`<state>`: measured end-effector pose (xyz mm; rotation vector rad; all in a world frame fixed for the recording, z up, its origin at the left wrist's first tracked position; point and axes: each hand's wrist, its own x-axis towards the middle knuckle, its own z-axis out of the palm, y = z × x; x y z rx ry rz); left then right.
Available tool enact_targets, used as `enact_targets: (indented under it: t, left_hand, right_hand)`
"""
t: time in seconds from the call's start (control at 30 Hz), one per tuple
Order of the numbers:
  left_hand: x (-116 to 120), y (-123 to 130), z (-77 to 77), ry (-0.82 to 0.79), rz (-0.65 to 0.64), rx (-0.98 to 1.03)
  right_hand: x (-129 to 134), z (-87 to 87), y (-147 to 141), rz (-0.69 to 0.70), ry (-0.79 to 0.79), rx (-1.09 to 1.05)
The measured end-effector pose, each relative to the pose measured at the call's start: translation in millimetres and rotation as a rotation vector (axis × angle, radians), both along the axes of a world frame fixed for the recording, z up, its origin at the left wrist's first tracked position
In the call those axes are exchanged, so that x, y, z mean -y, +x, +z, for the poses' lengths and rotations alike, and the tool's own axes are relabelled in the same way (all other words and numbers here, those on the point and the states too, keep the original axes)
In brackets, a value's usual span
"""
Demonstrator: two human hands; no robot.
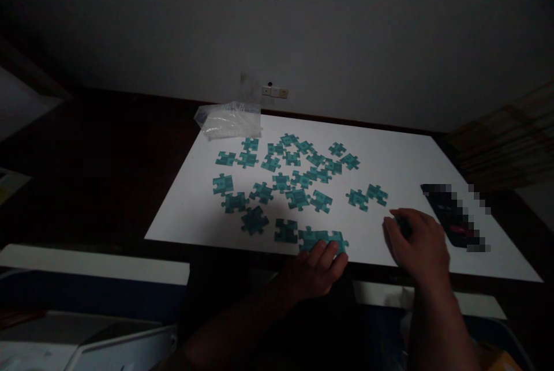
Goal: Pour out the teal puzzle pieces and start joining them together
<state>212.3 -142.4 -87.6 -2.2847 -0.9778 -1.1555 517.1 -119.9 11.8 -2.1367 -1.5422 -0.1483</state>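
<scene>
On the white tabletop lie several teal jigsaw puzzle pieces (297, 198), most of them loose. Near the front edge, two or more joined puzzle pieces (314, 238) form a short strip. My left hand (318, 272) rests on that strip with its fingers laid over the lower side, covering part of it; the thumb is hidden. To the left of the strip sits a single puzzle piece (285, 231). My right hand (419, 244), close to the table's right front, pinches a dark teal puzzle piece (403, 225) between thumb and fingers. Two puzzle pieces (357, 199) lie just beyond it.
A clear plastic bag (232, 122) lies at the back left corner of the white table (182, 215). A dark phone-like object (445, 215), partly pixelated, is right of my right hand. Behind stands a grey wall with sockets (275, 92). Open drawers (95, 264) sit below the front edge.
</scene>
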Motion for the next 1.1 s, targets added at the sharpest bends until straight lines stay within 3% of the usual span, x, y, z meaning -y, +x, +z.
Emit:
enact_targets:
  t: [0.27, 0.4, 0.47, 0.6, 0.73, 0.9, 1.1]
  left_hand:
    - [-1, 3, -3.9, 0.022, -0.012, 0.025]
    - [-1, 5, -5.2, 0.025, -0.023, 0.056]
    - [1, 3, -4.7, 0.015, -0.029, 0.034]
    - [4, -1, -2.4, -0.023, -0.006, -0.047]
    - [3, 1, -1.1, -0.015, -0.027, -0.013]
    - [2, 5, -0.6, 0.014, -0.025, -0.002]
    - [2, 1, 0.2, -0.017, -0.051, -0.012]
  right_hand:
    - [2, -6.3, 5, 0.041, 0.055, 0.082]
    - [-4, 14.1, -18, 0.103, 0.201, 0.173]
    - [-16, 32.6, -42, 0.221, 0.208, 0.140]
    - [-56, 66.0, -97, 0.514, 0.111, 0.120]
    - [-94, 81.3, -144, 0.660, -0.075, 0.159]
    - [-116, 96.4, -188, 0.722, -0.334, 0.203]
    - [-130, 111.3, -218, 0.619, -0.522, 0.314]
